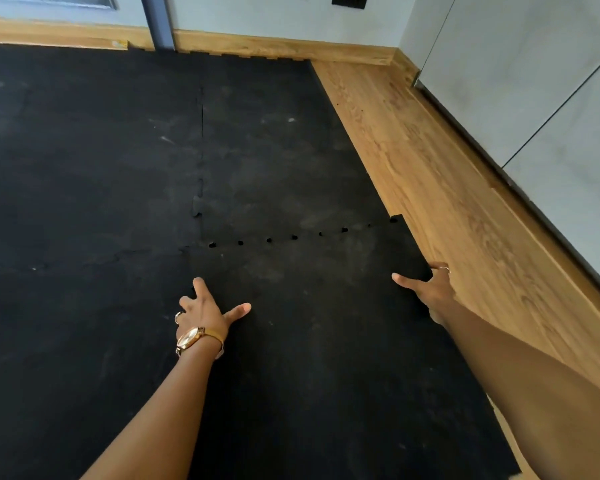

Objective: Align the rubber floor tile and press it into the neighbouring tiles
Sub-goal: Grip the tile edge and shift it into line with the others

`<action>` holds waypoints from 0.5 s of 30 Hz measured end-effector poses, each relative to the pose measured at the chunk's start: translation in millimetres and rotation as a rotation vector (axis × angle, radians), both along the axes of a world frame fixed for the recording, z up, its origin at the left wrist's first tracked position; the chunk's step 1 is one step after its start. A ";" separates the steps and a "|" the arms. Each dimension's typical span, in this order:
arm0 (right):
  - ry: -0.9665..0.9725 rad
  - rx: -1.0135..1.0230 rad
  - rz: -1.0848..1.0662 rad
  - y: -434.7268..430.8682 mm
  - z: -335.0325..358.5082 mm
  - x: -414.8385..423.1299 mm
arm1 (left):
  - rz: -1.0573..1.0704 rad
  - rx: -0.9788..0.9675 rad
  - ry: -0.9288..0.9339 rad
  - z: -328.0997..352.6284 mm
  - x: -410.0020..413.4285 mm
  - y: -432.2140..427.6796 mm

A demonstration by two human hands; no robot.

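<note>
Bare forearms, gold wristwatch (192,338), rings on both hands

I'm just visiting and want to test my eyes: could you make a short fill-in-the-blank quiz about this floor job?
1. The watch is on the ___ wrist.
2. The right hand holds the tile at the edge next to the bare ___ floor.
3. The small gaps run along the tile's ___ edge.

Missing words: left; wooden; far
</note>
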State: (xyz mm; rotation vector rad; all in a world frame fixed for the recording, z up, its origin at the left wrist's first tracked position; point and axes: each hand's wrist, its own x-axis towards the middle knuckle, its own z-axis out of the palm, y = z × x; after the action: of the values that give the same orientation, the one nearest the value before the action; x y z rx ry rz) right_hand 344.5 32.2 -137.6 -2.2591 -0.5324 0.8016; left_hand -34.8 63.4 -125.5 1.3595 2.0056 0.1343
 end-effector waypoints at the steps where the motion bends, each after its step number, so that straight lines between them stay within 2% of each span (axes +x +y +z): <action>1: -0.019 -0.034 0.006 0.0 0.1 0.8 | 0.004 -0.006 0.001 -0.5 0.8 -1.9; 11: -0.066 -0.190 0.046 -1.4 0.5 -4.1 | -0.069 -0.116 0.079 4.0 -3.7 2.0; 15: -0.101 -0.222 0.066 -0.5 0.6 -4.6 | -0.160 -0.122 0.084 1.0 -6.8 8.8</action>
State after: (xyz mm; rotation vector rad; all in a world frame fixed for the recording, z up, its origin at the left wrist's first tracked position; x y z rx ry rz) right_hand 339.9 31.8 -137.0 -2.5076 -0.5931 0.8174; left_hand -41.6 72.2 -124.5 1.4606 1.9300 -0.1176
